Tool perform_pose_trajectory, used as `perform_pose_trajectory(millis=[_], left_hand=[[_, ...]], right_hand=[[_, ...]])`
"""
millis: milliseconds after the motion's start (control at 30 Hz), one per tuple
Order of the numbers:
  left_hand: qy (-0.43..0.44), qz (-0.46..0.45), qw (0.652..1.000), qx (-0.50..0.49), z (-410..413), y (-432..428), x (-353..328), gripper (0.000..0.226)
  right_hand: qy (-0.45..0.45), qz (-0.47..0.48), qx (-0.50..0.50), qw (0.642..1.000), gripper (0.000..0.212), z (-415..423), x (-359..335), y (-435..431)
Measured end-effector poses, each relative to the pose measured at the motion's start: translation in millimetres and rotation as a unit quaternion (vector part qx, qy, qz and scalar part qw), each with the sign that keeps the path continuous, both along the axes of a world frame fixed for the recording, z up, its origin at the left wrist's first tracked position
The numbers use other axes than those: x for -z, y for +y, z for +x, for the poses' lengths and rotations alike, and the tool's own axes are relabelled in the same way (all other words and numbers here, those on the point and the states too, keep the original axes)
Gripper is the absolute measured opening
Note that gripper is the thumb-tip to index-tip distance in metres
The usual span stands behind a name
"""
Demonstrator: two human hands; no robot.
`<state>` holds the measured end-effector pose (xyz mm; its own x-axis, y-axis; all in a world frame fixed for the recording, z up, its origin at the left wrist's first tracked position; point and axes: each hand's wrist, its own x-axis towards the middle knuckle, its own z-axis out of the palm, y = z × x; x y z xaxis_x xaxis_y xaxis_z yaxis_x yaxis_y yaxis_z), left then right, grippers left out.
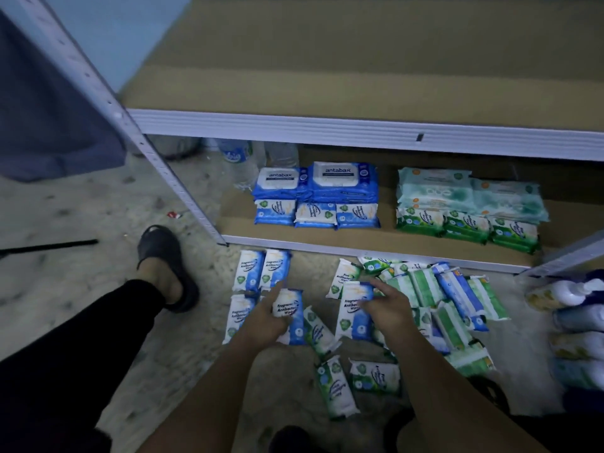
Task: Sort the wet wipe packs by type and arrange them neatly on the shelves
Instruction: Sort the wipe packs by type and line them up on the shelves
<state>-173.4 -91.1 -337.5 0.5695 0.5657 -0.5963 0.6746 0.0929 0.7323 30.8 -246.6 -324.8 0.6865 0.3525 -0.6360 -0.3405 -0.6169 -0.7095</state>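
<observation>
My left hand (266,318) grips a small blue antibacterial wipe pack (289,305) just above the floor. Beside it, my right hand (387,308) rests with curled fingers on another blue pack (354,313). Two blue packs (263,269) lie side by side near the shelf edge. A loose heap of green and blue packs (447,302) covers the floor on the right. The bottom shelf (376,250) carries large blue antabax packs (315,181) with small blue packs (315,215) in front, and pale green packs (470,194) with small green packs (467,228) in front.
A bare brown upper shelf (359,70) juts out above. The grey shelf post (157,165) slants down at left. My sandalled foot (166,266) stands on the concrete floor. White bottles (575,315) lie at the right edge. Water bottles (258,158) stand behind the shelf.
</observation>
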Motion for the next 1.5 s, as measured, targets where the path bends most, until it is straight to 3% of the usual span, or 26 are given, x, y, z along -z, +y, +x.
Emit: perform_pose_trajectory(millis=[167,333,667,867,1000,1200,1333,1500], left_hand=[[0.037,0.033,0.998,-0.031,-41.3,28.9,10.6,0.072],[0.088,0.065,0.993,0.041,-65.7,66.7,36.6,0.082],[0.111,0.048,0.993,-0.002,-76.1,108.9,93.8,0.076],[0.101,0.026,0.994,-0.040,-79.0,111.3,117.1,0.073],[0.121,0.140,0.983,0.012,-73.4,102.6,133.0,0.070],[0.141,0.167,0.976,0.026,-64.7,95.6,126.1,0.077],[0.174,0.201,0.964,0.033,-62.7,90.3,116.6,0.075],[0.052,0.363,0.930,0.006,-33.7,75.3,85.8,0.044]], right_hand=[[0.014,-0.002,-0.056,0.998,0.053,-39.4,18.6,25.9],[0.005,-0.009,-0.128,0.992,0.057,-77.7,52.8,58.7],[0.073,-0.022,-0.071,0.995,0.069,-126.7,118.6,123.9],[0.027,-0.063,-0.076,0.995,0.061,-139.5,132.0,138.8],[0.004,-0.073,-0.072,0.995,0.056,-146.0,137.6,141.5],[-0.030,-0.089,-0.093,0.991,0.053,-150.2,130.9,146.0],[-0.095,-0.125,-0.181,0.971,0.071,-146.3,119.7,149.0],[-0.084,-0.107,-0.205,0.969,0.069,-115.8,85.3,113.8]])
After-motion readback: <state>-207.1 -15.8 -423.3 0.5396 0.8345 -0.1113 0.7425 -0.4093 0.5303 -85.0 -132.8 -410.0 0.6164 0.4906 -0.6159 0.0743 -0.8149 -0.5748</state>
